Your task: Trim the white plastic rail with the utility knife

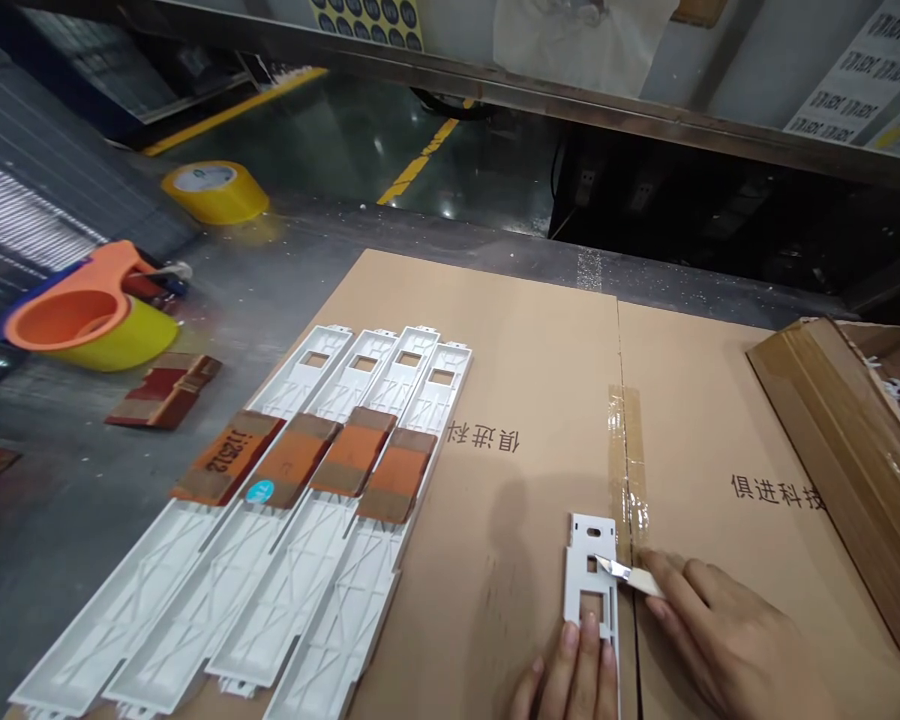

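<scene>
While the left hand (574, 675) pins a white plate (591, 575) flat on the cardboard (510, 380) near the taped seam, fingers stretched out and pressing, the right hand (720, 640) pinches a small blade (619, 570), its tip on the plate's edge by a cutout. Four long plates (285, 540) already lie in a row to the left, each under a wooden block (229, 457); by my reckoning those are finished, this one only begun.
</scene>
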`<state>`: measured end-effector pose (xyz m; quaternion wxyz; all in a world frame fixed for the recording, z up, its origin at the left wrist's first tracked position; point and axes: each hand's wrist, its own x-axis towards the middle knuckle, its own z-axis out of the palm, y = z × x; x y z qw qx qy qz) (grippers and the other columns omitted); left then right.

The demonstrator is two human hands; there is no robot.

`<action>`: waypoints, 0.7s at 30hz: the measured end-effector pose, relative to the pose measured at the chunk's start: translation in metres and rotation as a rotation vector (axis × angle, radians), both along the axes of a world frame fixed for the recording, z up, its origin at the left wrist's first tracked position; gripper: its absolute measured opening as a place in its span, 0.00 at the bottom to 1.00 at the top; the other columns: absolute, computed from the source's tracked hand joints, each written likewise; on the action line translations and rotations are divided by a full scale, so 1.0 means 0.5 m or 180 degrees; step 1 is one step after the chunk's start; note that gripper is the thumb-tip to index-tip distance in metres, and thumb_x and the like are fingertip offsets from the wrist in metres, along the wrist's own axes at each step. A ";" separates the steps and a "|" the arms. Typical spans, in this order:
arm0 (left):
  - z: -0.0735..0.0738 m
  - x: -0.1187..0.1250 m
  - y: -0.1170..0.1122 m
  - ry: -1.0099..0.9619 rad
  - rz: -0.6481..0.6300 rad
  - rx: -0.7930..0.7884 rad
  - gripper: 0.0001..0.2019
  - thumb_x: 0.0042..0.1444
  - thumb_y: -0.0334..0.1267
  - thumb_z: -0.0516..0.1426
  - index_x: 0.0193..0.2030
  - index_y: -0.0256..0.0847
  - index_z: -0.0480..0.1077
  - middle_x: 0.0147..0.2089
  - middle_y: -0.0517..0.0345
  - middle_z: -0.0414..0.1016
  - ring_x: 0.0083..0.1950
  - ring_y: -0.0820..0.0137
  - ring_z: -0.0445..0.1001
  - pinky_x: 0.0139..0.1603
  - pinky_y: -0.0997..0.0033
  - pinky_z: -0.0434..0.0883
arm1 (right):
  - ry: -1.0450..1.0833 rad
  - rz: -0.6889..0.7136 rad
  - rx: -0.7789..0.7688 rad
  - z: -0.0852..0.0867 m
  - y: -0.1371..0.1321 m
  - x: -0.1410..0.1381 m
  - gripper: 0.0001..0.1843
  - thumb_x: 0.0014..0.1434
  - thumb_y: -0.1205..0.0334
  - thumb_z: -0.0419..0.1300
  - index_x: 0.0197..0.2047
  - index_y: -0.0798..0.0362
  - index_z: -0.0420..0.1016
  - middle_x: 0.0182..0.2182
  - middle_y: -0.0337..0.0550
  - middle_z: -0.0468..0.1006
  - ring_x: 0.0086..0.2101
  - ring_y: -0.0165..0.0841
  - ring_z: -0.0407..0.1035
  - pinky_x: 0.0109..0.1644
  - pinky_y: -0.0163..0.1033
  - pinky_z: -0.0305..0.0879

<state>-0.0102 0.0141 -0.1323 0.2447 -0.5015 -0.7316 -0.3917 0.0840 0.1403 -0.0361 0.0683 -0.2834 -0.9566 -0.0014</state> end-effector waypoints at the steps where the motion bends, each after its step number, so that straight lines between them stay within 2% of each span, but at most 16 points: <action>1: -0.001 0.001 0.002 -0.0019 0.0028 0.0049 0.15 0.60 0.25 0.47 0.32 0.41 0.73 0.35 0.59 0.80 0.61 0.72 0.64 0.64 0.65 0.53 | 0.0022 -0.0028 -0.0072 -0.004 -0.001 0.001 0.17 0.68 0.59 0.41 0.47 0.51 0.69 0.28 0.39 0.75 0.23 0.29 0.71 0.24 0.33 0.70; 5: 0.002 0.002 0.002 -0.0087 0.0042 0.0091 0.14 0.59 0.26 0.49 0.33 0.42 0.73 0.37 0.60 0.80 0.58 0.72 0.66 0.63 0.65 0.54 | 0.0014 -0.0103 -0.0373 -0.017 -0.006 0.007 0.17 0.68 0.56 0.43 0.52 0.51 0.66 0.33 0.42 0.76 0.29 0.30 0.74 0.28 0.33 0.71; 8: 0.008 -0.004 -0.011 -0.0141 -0.0019 -0.0066 0.12 0.54 0.23 0.53 0.34 0.43 0.73 0.38 0.61 0.80 0.56 0.72 0.68 0.59 0.66 0.58 | 0.0011 -0.0343 -0.0454 -0.024 -0.006 0.012 0.17 0.68 0.56 0.43 0.54 0.50 0.65 0.35 0.43 0.76 0.32 0.30 0.74 0.27 0.31 0.70; 10: 0.013 -0.011 -0.024 -0.0152 -0.0071 -0.0224 0.14 0.48 0.20 0.55 0.35 0.44 0.72 0.40 0.62 0.79 0.56 0.67 0.69 0.52 0.66 0.63 | 0.0030 -0.0666 -0.0311 -0.031 -0.004 0.017 0.18 0.68 0.54 0.41 0.53 0.50 0.66 0.34 0.43 0.74 0.31 0.31 0.74 0.23 0.31 0.67; 13: 0.022 -0.021 -0.042 -0.0121 -0.0320 -0.0446 0.17 0.42 0.19 0.59 0.38 0.43 0.71 0.44 0.61 0.78 0.58 0.54 0.66 0.43 0.64 0.69 | -0.0126 -0.1142 0.0054 -0.051 0.003 0.031 0.21 0.68 0.51 0.40 0.51 0.50 0.68 0.31 0.44 0.71 0.27 0.32 0.70 0.19 0.33 0.61; 16: 0.032 -0.027 -0.053 -0.0247 -0.0696 -0.0462 0.17 0.41 0.19 0.60 0.39 0.38 0.70 0.46 0.56 0.77 0.60 0.46 0.62 0.42 0.60 0.75 | -0.0347 -0.1190 0.0453 -0.070 0.007 0.045 0.21 0.67 0.54 0.42 0.51 0.53 0.69 0.32 0.49 0.71 0.29 0.37 0.67 0.26 0.39 0.64; 18: 0.041 -0.027 -0.056 -0.0444 -0.0857 -0.0338 0.17 0.43 0.18 0.58 0.40 0.36 0.69 0.46 0.54 0.77 0.62 0.45 0.60 0.42 0.60 0.77 | -0.0311 -0.1164 0.0652 -0.074 0.003 0.050 0.20 0.66 0.56 0.44 0.52 0.56 0.69 0.37 0.54 0.72 0.34 0.44 0.66 0.33 0.47 0.65; 20: 0.052 -0.022 -0.058 -0.0601 -0.0942 -0.0193 0.18 0.44 0.17 0.56 0.42 0.37 0.69 0.46 0.53 0.77 0.63 0.48 0.57 0.42 0.61 0.78 | 0.0035 -0.1187 0.0543 -0.068 -0.009 0.051 0.20 0.65 0.57 0.46 0.53 0.58 0.68 0.42 0.57 0.72 0.41 0.49 0.65 0.41 0.54 0.65; 21: 0.057 -0.018 -0.059 -0.0644 -0.0962 -0.0119 0.19 0.44 0.17 0.56 0.42 0.38 0.69 0.45 0.54 0.77 0.64 0.49 0.57 0.42 0.62 0.78 | 0.0333 -0.1193 0.0312 -0.061 -0.018 0.051 0.20 0.65 0.57 0.47 0.53 0.58 0.68 0.44 0.57 0.72 0.44 0.50 0.64 0.45 0.56 0.64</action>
